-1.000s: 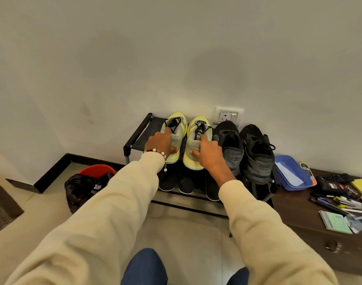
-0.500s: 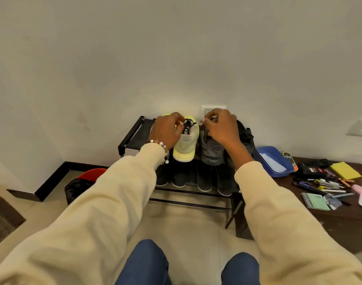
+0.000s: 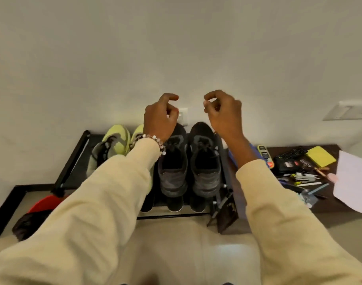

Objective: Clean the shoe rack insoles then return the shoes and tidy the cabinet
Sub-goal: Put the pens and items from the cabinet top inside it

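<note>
A black shoe rack [image 3: 73,161] stands against the wall. On its top shelf sit a yellow-green pair of sneakers [image 3: 114,138] at the left and a dark grey pair [image 3: 204,171] at the right, toes to the wall. More dark shoes [image 3: 176,203] show on the lower shelf. My left hand [image 3: 160,118] and my right hand [image 3: 224,114] hover above the shoes, fingers loosely curled, holding nothing. My left sleeve hides part of the right yellow-green sneaker.
To the right of the rack, a brown cabinet [image 3: 330,210] carries a blue tray [image 3: 232,159], a phone [image 3: 263,153], a yellow pad [image 3: 321,156], pens [image 3: 305,179] and white paper [image 3: 354,182]. A red bin [image 3: 42,204] with a black bag [image 3: 28,223] stands left of the rack.
Both hands have let go of the shoes and lifted up off them toward the wall. The view has tilted downward over the rack.
</note>
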Action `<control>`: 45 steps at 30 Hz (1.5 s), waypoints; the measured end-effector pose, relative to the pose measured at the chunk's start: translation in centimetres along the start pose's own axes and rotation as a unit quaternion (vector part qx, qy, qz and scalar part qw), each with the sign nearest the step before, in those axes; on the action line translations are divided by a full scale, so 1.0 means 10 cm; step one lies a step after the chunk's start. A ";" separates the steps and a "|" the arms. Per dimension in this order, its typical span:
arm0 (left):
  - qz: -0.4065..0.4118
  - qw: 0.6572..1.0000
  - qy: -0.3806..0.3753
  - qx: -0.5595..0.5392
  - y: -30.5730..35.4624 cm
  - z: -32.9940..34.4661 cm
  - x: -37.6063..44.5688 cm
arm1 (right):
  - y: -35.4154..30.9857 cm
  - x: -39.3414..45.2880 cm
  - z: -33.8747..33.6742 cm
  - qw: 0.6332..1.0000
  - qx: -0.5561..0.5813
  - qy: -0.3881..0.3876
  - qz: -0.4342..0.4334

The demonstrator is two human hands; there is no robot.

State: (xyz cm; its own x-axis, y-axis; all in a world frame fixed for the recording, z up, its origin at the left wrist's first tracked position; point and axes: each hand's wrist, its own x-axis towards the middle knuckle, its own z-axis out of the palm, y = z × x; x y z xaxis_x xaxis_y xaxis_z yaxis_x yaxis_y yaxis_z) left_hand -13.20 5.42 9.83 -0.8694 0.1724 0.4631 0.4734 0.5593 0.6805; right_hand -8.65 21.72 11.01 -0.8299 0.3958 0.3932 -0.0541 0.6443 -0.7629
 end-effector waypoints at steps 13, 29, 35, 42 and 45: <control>-0.006 0.963 -0.268 0.042 1.96 0.46 -0.08 | -0.03 -0.12 -2.10 0.984 -0.077 -0.022 0.159; -0.169 0.956 -0.231 0.071 3.55 2.50 -1.26 | 2.01 -0.56 -4.09 0.959 -0.098 -0.182 0.195; -0.275 0.914 -0.287 0.075 3.28 2.98 -1.97 | 2.83 -1.14 -4.02 0.922 -0.053 -0.244 0.297; -0.406 0.859 -0.310 0.030 2.35 4.04 -2.90 | 4.24 -1.86 -3.33 0.901 -0.039 -0.278 0.330; -0.463 0.851 -0.248 -0.026 1.79 4.68 -3.29 | 4.98 -2.20 -2.91 0.907 -0.047 -0.279 0.311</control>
State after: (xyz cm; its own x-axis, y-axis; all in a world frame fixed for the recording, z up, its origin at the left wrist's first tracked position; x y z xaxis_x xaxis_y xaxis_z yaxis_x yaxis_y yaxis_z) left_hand 17.25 47.74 -19.77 -0.8201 0.0063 -0.5721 -0.4515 0.6072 0.6539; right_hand 23.07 64.12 -20.75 -0.8370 0.3255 -0.4399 0.5470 0.4735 -0.6903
